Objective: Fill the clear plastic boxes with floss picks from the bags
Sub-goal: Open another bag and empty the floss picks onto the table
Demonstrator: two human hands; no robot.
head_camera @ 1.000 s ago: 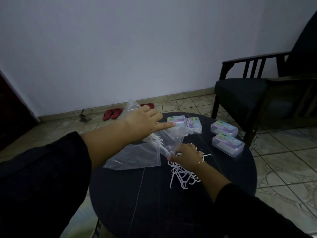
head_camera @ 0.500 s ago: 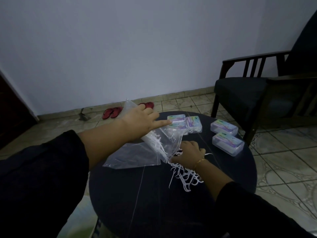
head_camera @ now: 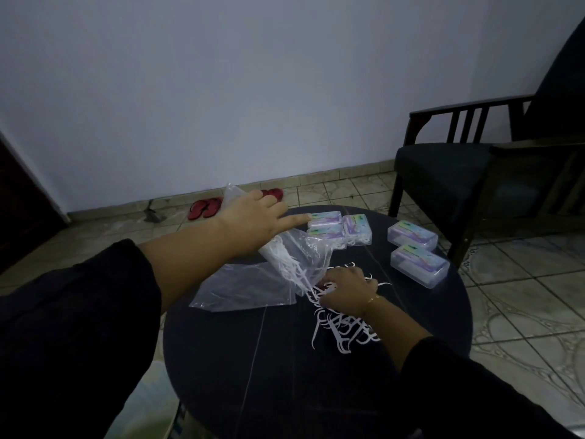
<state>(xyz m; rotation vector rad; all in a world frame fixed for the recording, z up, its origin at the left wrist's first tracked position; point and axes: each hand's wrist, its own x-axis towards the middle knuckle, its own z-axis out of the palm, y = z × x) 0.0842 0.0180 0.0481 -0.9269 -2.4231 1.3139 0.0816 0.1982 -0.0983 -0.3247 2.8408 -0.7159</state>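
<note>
My left hand (head_camera: pixel 256 218) grips a clear plastic bag (head_camera: pixel 294 261) by its bottom and holds it tilted, mouth down, with white floss picks sliding out. Its index finger points toward the boxes. My right hand (head_camera: pixel 346 289) rests on the mouth of the bag and on a loose pile of floss picks (head_camera: pixel 342 331) on the round black table (head_camera: pixel 253 359). Three clear plastic boxes (head_camera: pixel 337 228) sit together at the table's far edge. Two more boxes (head_camera: pixel 418 258) lie at the right edge. A flat empty bag (head_camera: pixel 234 291) lies under the tilted one.
A dark wooden armchair (head_camera: pixel 468 175) stands to the right of the table. Red sandals (head_camera: pixel 205 207) lie on the tiled floor by the white wall. A small dark tool (head_camera: pixel 152 212) lies on the floor left of them.
My left hand has kept the bag raised and tilted while more picks have slid out. My right hand has shifted a little over the growing pile.
</note>
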